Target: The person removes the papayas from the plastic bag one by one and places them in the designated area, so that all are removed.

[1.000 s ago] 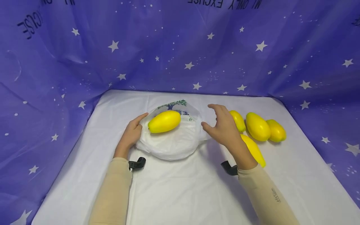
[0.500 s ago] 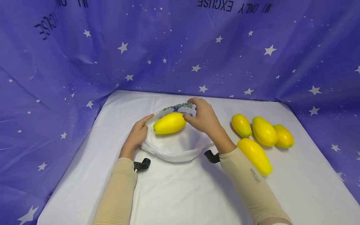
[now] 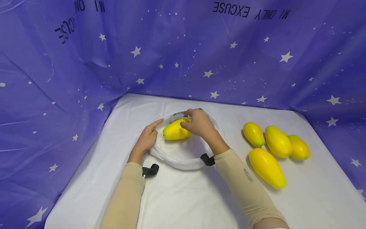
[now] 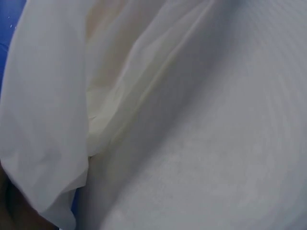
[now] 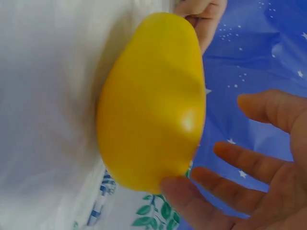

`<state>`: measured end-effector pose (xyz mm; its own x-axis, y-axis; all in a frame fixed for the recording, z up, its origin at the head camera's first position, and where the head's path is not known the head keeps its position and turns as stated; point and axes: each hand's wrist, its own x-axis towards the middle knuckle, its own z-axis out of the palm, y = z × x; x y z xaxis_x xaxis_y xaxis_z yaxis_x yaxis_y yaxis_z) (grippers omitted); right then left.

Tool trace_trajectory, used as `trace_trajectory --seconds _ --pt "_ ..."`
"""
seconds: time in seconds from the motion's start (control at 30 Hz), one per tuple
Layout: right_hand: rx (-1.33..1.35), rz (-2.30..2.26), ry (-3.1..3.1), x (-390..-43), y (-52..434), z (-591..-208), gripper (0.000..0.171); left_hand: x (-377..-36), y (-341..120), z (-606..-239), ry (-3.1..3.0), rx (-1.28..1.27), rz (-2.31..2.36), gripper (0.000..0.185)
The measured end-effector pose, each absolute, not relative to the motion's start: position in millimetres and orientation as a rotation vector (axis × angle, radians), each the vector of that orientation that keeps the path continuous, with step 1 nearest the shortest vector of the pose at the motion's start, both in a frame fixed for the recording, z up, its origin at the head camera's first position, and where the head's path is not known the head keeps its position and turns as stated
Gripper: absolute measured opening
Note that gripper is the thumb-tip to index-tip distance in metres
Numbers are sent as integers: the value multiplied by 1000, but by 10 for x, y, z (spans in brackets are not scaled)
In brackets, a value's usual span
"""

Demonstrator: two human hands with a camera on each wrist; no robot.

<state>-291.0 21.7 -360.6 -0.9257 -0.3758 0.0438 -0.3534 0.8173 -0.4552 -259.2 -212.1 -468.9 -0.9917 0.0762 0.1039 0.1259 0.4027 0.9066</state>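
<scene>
We see a person's two hands, in beige sleeves, at a thin white plastic bag (image 3: 183, 156) with a green leaf print, lying crumpled on a table under a smooth white cloth (image 3: 200, 197). On the bag rests one glossy yellow mango-shaped fruit (image 3: 175, 130), smooth and oval, tapering to a blunt tip.

The right hand (image 3: 198, 122) reaches over the fruit's far end. In the right wrist view its fingers (image 5: 249, 163) are spread and only loosely bent around the fruit (image 5: 151, 100); the nearest fingertip seems to touch the skin, but nothing clamps on it, so we read this hand as relaxed and not gripping.

The left hand (image 3: 147, 140) lies against the bag's left edge with the thumb stretched toward the fruit. Its other fingers are hidden, and the left wrist view shows only soft, translucent folds of the bag (image 4: 144, 96), so we cannot tell whether it grips the plastic.

To the right, well apart from the bag, lie four more yellow fruits (image 3: 275, 141) of the same smooth oval shape: three in a row side by side, and one longer one in front. That makes five fruits.

Behind the table hangs a wrinkled purple star-printed cloth (image 3: 183, 57).
</scene>
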Motion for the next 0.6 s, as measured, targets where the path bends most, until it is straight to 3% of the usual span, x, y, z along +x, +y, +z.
trace_trajectory --seconds 0.43,0.6 --pt "-691 -881 2911 -3017 120 -3924 34 -2615 -2103 -4705 -2583 -192 -1649 60" --pt "-700 -928 2874 -3018 126 -4023 49 -2619 -2111 -4708 -2580 -183 -1665 60"
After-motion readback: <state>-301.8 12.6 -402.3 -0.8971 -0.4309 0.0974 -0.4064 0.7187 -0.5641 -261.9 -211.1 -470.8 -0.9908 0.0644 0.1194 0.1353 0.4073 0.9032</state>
